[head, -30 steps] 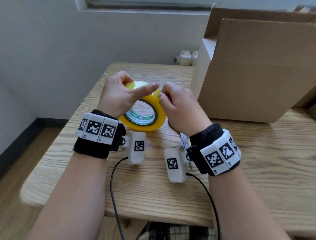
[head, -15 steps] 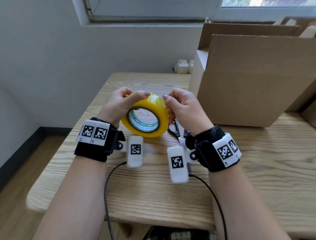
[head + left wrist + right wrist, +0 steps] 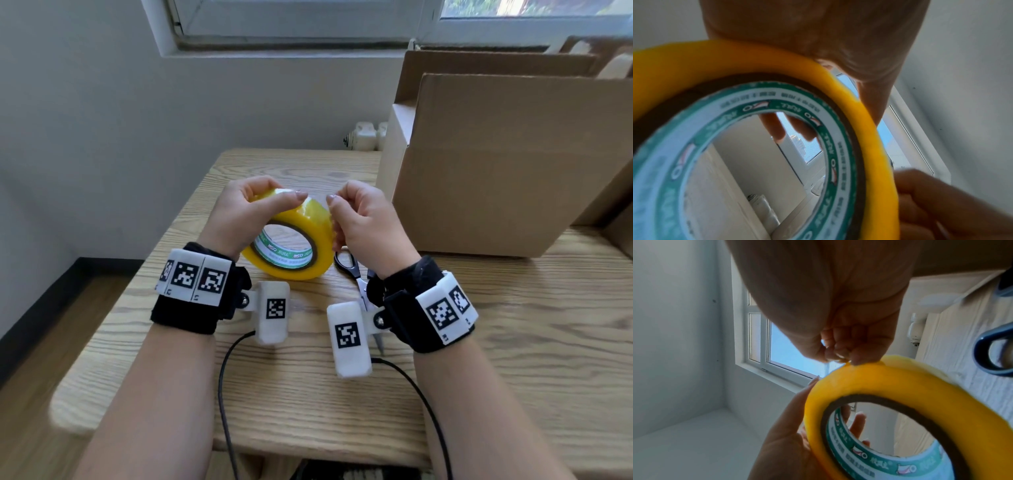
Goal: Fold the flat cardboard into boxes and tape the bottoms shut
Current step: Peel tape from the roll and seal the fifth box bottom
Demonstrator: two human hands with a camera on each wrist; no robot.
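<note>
You have one box (image 3: 507,161) folded and standing on the table (image 3: 513,342) to your right, but I see no tape on it, so I judge the sealing not yet begun and the tape's free end still to be found. Your left hand (image 3: 239,212) grips the tape roll (image 3: 291,240) above the table, thumb across its top and fingers (image 3: 774,128) behind the core. Your right hand (image 3: 366,222) is curled, fingertips (image 3: 859,359) on the roll's rim; scissors (image 3: 352,270) lie beneath it.

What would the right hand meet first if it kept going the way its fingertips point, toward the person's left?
Almost at once the tape roll, whose rim the right hand picks at; just beyond, the left hand gripping it. Depth is uncertain.
</note>
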